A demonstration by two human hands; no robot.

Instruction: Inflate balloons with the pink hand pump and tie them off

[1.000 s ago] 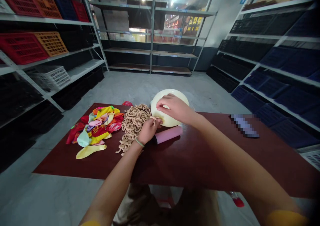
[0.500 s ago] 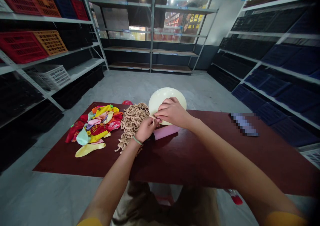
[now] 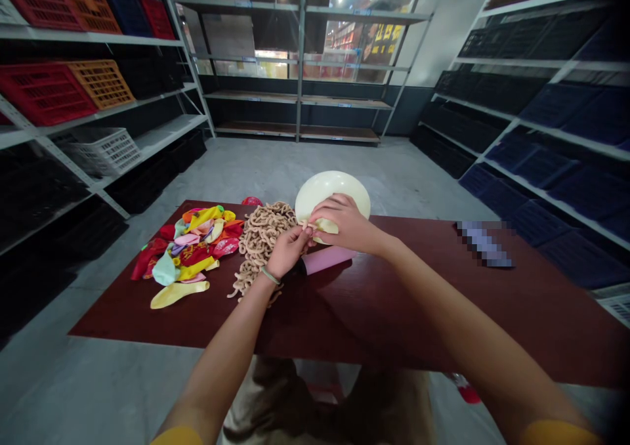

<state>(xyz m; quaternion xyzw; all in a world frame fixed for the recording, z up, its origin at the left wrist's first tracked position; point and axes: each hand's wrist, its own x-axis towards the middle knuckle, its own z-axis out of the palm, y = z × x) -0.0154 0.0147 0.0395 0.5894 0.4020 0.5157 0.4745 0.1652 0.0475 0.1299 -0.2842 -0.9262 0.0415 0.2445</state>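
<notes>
A pale yellow inflated balloon (image 3: pixel 325 186) is held above the table, its neck towards me. My right hand (image 3: pixel 347 223) lies over the near side of the balloon, with thumb and fingers closed at its neck. My left hand (image 3: pixel 289 249) pinches the end of the neck from the left; the fingertips of both hands meet there and hide the exact grip. Just below them a pink cylinder (image 3: pixel 329 259) with a dark end lies on the table. Close to my left hand is a heap of beige curled pieces (image 3: pixel 266 235).
On the dark red table (image 3: pixel 394 314), a pile of coloured uninflated balloons (image 3: pixel 197 241) lies left, with a single flat yellow balloon (image 3: pixel 180 295) before it. A blurred-out object (image 3: pixel 485 243) rests at right. Shelves with crates (image 3: pixel 44 94) line both sides.
The fingers of both hands have shifted slightly at the balloon's neck. The whole view has drifted a little; the balloon stays in nearly the same place.
</notes>
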